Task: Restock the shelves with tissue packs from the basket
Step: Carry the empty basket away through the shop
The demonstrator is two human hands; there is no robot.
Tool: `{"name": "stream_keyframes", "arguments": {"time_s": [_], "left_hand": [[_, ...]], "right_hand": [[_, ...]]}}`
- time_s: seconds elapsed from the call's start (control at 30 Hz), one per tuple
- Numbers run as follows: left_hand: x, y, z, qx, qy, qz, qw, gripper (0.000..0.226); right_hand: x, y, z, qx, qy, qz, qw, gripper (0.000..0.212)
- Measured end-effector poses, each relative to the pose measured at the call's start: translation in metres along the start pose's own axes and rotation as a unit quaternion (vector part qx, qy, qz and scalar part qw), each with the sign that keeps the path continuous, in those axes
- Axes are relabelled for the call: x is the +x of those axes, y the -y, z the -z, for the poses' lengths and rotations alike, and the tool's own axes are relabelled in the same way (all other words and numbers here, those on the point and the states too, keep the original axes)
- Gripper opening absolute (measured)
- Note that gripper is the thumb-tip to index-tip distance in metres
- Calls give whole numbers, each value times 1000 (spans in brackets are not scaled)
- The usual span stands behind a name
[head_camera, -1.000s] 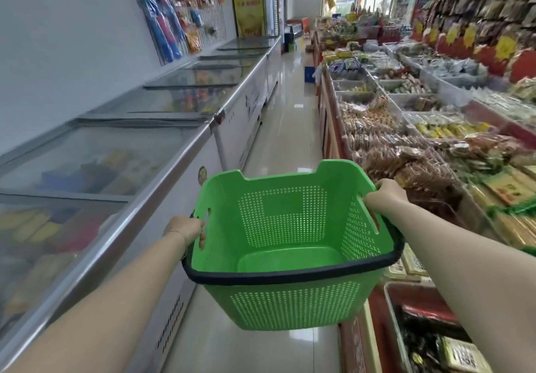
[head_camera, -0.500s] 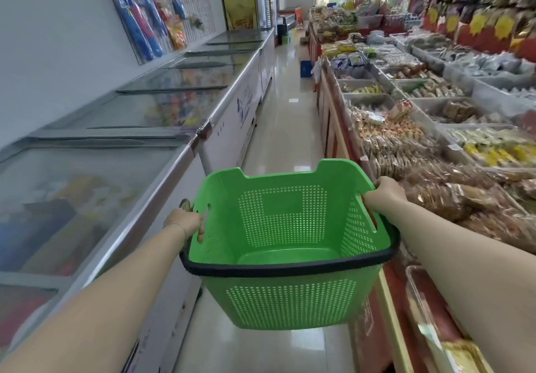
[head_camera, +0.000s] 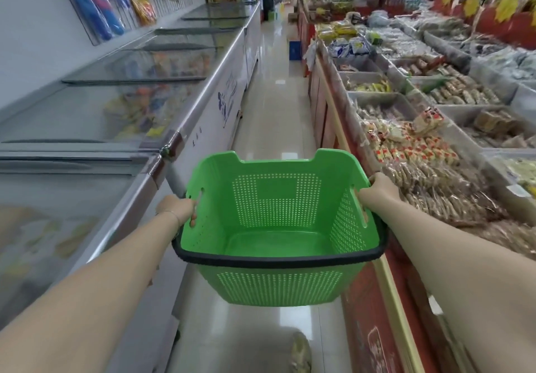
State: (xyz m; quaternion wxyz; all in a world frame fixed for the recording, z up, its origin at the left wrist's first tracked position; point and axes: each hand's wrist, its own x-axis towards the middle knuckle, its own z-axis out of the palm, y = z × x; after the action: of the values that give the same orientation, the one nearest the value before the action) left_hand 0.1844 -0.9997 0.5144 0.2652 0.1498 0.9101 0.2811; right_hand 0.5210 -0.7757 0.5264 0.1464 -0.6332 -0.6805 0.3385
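Two hands, L hand (head_camera: 177,207) & R hand (head_camera: 380,190), gripping green basket (head_camera: 275,285) rims, mid-aisle btwn freezers (head_camera: 185,129) & snack bins (head_camera: 406,146)

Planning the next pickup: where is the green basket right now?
Head view, centre: the green basket is held above the aisle floor, left hand and right hand gripping its side handles, chest freezers to its left, snack bins to its right.

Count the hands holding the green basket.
2. The left hand grips the green basket by its left wall; the right hand grips its right wall. Both fully visible.
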Motion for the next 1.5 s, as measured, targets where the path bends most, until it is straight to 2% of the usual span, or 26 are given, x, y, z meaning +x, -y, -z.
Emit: {"name": "stream_keyframes", "arguments": {"time_s": [0.27, 0.5, 0.63, 0.77, 0.87, 1.03, 1.13, 1.3, 1.5], "left_hand": [[123, -108, -27, 51, -8, 0, 999, 30], [231, -164, -52, 25, -10, 5, 1000, 37], [303, -191, -63, 41, 15, 12, 999, 28], [382, -231, -68, 81, 30, 5, 996, 20], [439, -262, -69, 108, 52, 4, 993, 21], [523, -310, -73, 93, 79, 3, 992, 18], [558, -334, -86, 87, 85, 9, 993, 18], [613, -369, -122, 79, 103, 25, 991, 12], [685, -396, -182, 64, 121, 79, 987, 26]], "right_hand": [[174, 63, -21, -21, 43, -1, 999, 52], [280, 100, -53, -23, 46, -39, 998, 44], [333, 127, -79, -30, 19, -51, 998, 49], [393, 162, -102, -27, 26, -61, 997, 54], [439, 189, -115, -21, 19, -80, 996, 56], [502, 221, -133, -18, 10, -105, 994, 53], [535, 231, -141, -27, 9, -110, 993, 53], [605, 237, -156, -36, 12, -131, 991, 41], [710, 228, -183, -34, 40, -152, 987, 36]]}}
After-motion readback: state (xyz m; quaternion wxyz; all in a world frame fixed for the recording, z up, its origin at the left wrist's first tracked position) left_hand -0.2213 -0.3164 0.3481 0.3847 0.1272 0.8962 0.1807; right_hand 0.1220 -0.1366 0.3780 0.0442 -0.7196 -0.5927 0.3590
